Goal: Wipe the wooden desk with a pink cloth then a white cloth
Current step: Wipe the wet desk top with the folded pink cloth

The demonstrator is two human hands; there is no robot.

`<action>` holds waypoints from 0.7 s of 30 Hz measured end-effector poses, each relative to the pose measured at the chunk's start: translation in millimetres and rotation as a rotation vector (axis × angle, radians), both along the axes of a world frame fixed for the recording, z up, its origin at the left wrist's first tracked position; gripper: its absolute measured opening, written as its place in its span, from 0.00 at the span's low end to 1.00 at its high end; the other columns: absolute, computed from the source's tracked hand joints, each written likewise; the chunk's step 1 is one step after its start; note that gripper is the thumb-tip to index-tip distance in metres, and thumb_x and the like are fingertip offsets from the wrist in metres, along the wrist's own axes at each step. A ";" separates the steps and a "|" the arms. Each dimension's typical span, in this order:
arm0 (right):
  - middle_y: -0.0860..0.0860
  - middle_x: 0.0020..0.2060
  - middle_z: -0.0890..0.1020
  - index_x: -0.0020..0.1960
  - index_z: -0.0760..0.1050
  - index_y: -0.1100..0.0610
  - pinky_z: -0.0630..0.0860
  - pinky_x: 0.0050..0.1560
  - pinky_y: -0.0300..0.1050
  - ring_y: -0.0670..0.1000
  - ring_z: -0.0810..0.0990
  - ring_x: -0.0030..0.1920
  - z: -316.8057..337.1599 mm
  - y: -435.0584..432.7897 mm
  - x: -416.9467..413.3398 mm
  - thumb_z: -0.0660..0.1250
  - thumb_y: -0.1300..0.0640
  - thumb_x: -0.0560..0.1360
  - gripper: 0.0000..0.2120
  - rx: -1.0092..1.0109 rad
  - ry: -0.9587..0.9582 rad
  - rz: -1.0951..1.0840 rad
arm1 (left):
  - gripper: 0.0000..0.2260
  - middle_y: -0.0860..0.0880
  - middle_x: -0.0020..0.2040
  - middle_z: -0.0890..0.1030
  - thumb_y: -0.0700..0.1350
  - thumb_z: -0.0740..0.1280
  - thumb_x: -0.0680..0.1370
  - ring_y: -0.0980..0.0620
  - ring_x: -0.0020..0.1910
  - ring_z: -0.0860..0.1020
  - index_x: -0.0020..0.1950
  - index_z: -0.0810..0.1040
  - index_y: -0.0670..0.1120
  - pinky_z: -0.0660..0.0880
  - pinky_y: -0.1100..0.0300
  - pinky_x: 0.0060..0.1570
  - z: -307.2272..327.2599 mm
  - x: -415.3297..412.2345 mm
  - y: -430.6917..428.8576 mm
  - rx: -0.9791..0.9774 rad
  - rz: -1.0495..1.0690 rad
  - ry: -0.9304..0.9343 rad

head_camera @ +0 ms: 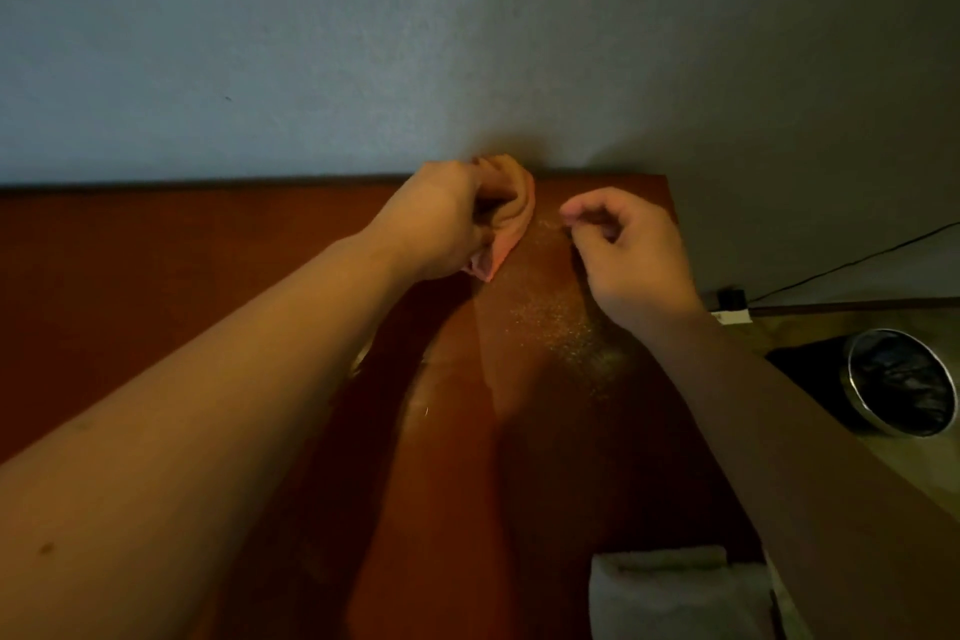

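Dimly lit, warm cast. Left hand point(441, 218) reaches to the far edge of the wooden table point(156, 250), centre of frame, grip closed round a bunched pink cloth point(511, 208); folds of it bulge past the fingers and a corner hangs below the palm. Cloth sits against the wall point(311, 42) line. Right hand point(628, 255) just to the right of it, apart from the cloth, fingers curled, thumb tip close to forefinger; cannot tell whether that grip pinches anything. Pale speckles point(561, 327) scattered over the table between and below the two hands. Folded white cloth point(670, 592) lies at lower right of frame, on the near table edge. Round bin point(904, 382) with dark liner on the floor, right edge; thin cable point(857, 260) above it.
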State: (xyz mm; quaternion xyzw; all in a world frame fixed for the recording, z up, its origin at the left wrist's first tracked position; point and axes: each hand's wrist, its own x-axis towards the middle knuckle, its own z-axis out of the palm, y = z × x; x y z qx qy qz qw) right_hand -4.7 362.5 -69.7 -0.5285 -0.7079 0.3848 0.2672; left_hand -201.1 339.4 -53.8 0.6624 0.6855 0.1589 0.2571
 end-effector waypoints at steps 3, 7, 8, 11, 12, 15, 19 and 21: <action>0.45 0.54 0.81 0.60 0.80 0.52 0.75 0.57 0.37 0.42 0.78 0.54 -2.8 13.9 -1.2 0.63 0.64 0.78 0.14 0.136 -0.055 0.107 | 0.16 0.48 0.61 0.81 0.33 0.70 0.75 0.65 0.56 0.73 0.61 0.82 0.43 0.64 0.79 0.57 1.2 8.7 2.8 -0.005 -0.124 -0.044; 0.45 0.68 0.75 0.70 0.75 0.51 0.60 0.63 0.29 0.46 0.68 0.62 -6.5 29.5 -7.9 0.62 0.68 0.77 0.24 0.261 -0.268 0.315 | 0.17 0.50 0.64 0.80 0.39 0.72 0.75 0.53 0.64 0.76 0.64 0.81 0.48 0.71 0.56 0.66 0.0 5.9 2.4 0.037 -0.188 -0.021; 0.45 0.69 0.75 0.70 0.74 0.50 0.61 0.64 0.32 0.47 0.68 0.62 -7.7 32.3 -9.6 0.61 0.68 0.77 0.25 0.271 -0.296 0.352 | 0.17 0.50 0.64 0.80 0.41 0.72 0.75 0.52 0.63 0.77 0.64 0.81 0.48 0.73 0.55 0.64 -1.3 4.2 -1.0 0.085 -0.186 0.023; 0.45 0.70 0.74 0.70 0.74 0.48 0.66 0.66 0.47 0.52 0.68 0.63 -10.2 39.1 -11.6 0.62 0.64 0.78 0.23 0.277 -0.360 0.422 | 0.15 0.49 0.59 0.82 0.47 0.72 0.76 0.49 0.57 0.79 0.61 0.82 0.49 0.76 0.52 0.56 -9.6 -1.8 -15.4 0.211 -0.061 0.169; 0.45 0.70 0.75 0.70 0.75 0.47 0.66 0.65 0.49 0.53 0.68 0.63 -10.7 40.5 -11.2 0.62 0.62 0.79 0.22 0.283 -0.378 0.421 | 0.13 0.50 0.57 0.82 0.48 0.72 0.76 0.49 0.54 0.79 0.60 0.83 0.49 0.77 0.51 0.54 -12.1 -2.6 -21.1 0.234 -0.011 0.178; 0.45 0.65 0.78 0.66 0.78 0.47 0.64 0.60 0.48 0.54 0.68 0.64 -12.2 39.6 -6.0 0.65 0.55 0.79 0.16 0.315 -0.415 0.384 | 0.14 0.50 0.56 0.83 0.51 0.71 0.77 0.50 0.54 0.80 0.60 0.83 0.48 0.77 0.52 0.54 -17.5 3.1 -40.9 0.269 0.033 0.141; 0.49 0.60 0.78 0.59 0.81 0.52 0.66 0.60 0.51 0.54 0.69 0.65 -15.7 35.4 0.7 0.67 0.53 0.76 0.12 0.365 -0.458 0.402 | 0.15 0.48 0.59 0.82 0.46 0.72 0.77 0.47 0.57 0.80 0.63 0.81 0.47 0.76 0.52 0.59 -21.1 5.2 -46.7 0.294 0.040 0.135; 0.49 0.64 0.77 0.55 0.81 0.54 0.65 0.64 0.54 0.54 0.67 0.70 -14.4 39.3 -0.5 0.68 0.53 0.74 0.11 0.369 -0.455 0.445 | 0.14 0.47 0.59 0.82 0.45 0.71 0.77 0.46 0.57 0.79 0.63 0.82 0.47 0.76 0.50 0.58 -20.7 1.2 -38.2 0.299 0.048 0.148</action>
